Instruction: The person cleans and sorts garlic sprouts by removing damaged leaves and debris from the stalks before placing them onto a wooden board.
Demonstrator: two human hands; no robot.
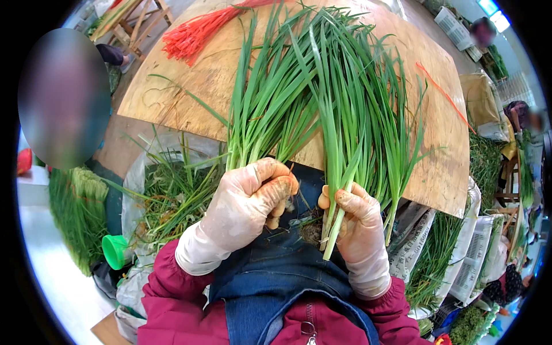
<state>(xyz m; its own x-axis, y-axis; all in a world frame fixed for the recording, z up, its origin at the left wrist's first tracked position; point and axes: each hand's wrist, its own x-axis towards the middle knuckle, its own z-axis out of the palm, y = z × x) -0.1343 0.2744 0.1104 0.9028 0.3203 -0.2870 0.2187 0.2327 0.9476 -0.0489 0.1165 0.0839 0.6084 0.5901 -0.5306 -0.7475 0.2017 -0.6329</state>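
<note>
Wearing maroon jacket and blue denim apron, both close below camera. Clenching with gloved left hand base of one bunch of long green leaves, stem ends hidden. Pinching with gloved right hand pale stalk, thumb against fingers, further leaves alongside. Spread forward over wooden board, near red strips. At left, loose greens near green cup.

A bright rectangular panel glows at upper right beside a pale bluish wall in a busy workroom, where a broad plywood tabletop spreads above brownish floor. A wooden trestle stands beyond, at upper left.
</note>
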